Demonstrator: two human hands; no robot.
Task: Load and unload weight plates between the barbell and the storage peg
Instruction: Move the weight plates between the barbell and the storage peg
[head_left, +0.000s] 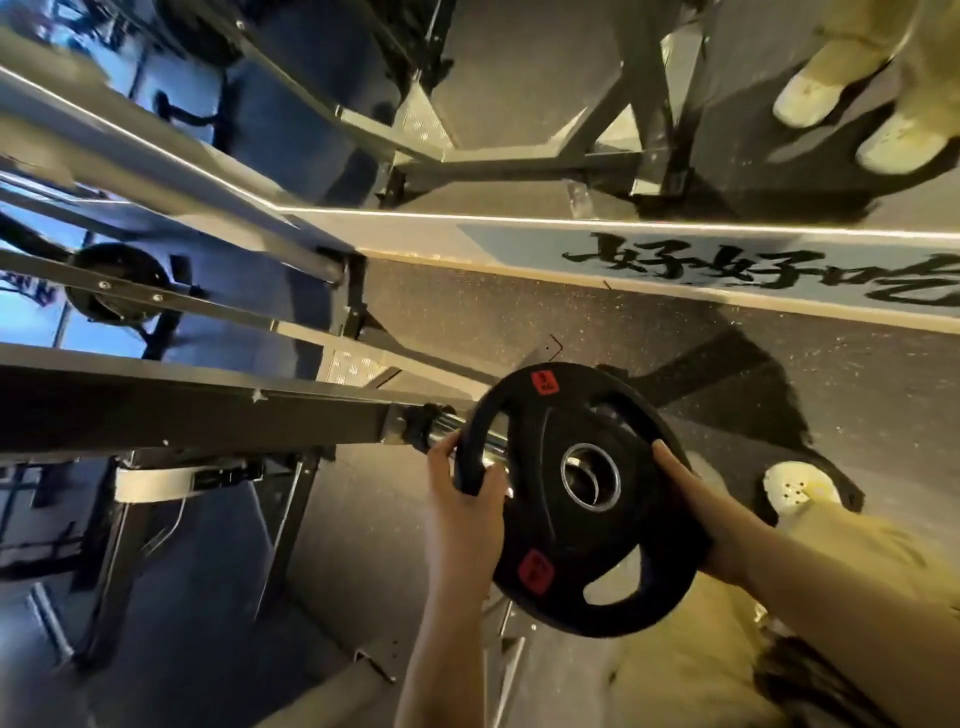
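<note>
A black weight plate (566, 519) with red labels and a steel-ringed centre hole hangs in front of me, held by both hands. My left hand (460, 499) grips its left rim, fingers curled through a grip slot. My right hand (701, 504) holds the right rim, thumb lying on the plate's face. A chrome sleeve (457, 423) sticks out from the dark rack beam on the left, and its end passes behind the plate. Whether the sleeve sits in the centre hole cannot be told.
Grey rack beams (182, 415) and uprights cross the left side. Another black plate (117, 283) hangs on a peg further back at left. A mirror with a lettered strip (727, 265) runs along the wall. My shoe (800, 488) stands on the speckled rubber floor at right.
</note>
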